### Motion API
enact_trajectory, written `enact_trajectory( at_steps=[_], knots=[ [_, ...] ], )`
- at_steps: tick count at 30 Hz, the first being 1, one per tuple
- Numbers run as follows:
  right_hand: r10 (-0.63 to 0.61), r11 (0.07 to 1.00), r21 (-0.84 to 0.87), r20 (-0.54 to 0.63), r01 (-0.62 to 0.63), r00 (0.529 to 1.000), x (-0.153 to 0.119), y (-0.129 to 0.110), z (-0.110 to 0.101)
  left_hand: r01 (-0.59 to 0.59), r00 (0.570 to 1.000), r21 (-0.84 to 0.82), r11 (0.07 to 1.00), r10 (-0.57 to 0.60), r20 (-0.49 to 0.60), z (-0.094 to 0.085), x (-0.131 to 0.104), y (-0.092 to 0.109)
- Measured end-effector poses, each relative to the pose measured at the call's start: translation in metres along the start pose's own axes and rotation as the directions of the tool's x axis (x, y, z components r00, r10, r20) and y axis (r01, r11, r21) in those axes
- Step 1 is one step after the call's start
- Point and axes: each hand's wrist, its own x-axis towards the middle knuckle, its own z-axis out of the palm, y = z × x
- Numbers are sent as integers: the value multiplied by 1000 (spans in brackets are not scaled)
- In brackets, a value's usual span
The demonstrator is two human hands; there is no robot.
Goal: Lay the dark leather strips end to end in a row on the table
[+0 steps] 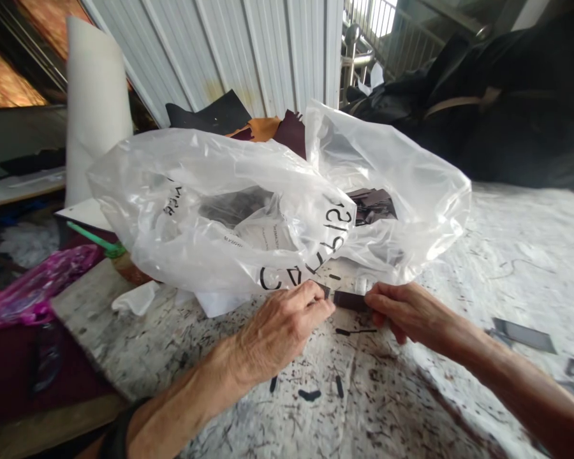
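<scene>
My right hand (399, 309) pinches one end of a small dark rectangular strip (349, 301), which looks like leather or similar sheet material. The strip points left, toward my left hand (289, 322). That hand is closed, with fingertips and thumb together on another small dark piece (324, 291), mostly covered by the fingers. Just beyond both hands stand two clear plastic bags with open mouths. The left bag (172, 274) has black lettering and holds dark contents and a printed white packet. Inside the right bag (430, 191) lies a heap of dark strips (374, 207).
Black scraps (309, 395) lie on the stained, speckled table (387, 408). At the right are grey flat pieces (525, 335). A green-handled tool (93, 237) and a pink plastic bag (43, 280) are at the left. Dark and orange sheets (263, 129) rest behind the bags.
</scene>
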Motion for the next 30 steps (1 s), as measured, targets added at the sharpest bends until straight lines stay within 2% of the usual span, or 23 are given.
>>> enact_trajectory(
  at_steps=[4,9,14,17,23,25,28,30],
  knots=[
    [59,998,13,-1,-59,998,0,-6,-1,-65,998,28,998,65,6,5,-5,7],
    [78,994,77,-2,-77,997,-1,-8,-1,-76,997,75,994,74,22,2,-8,9],
    [3,998,64,-11,-3,1000,3,-3,2,-92,995,170,981,95,-14,3,-7,8],
    [-26,998,65,-19,27,999,5,-2,4,-88,996,180,980,89,3,6,-5,7],
    [-41,998,-51,-142,34,989,0,-13,7,-108,992,213,971,119,-39,18,-4,4],
    [-67,994,-100,-222,46,973,0,-14,8,-119,984,242,963,147,-103,26,-3,-1],
    [-118,985,-151,-267,79,956,-10,-8,2,-149,967,269,951,198,-163,33,1,-5],
    [-138,978,-186,-265,89,954,-29,5,-10,-147,968,272,951,194,-158,31,4,-4]
  ],
)
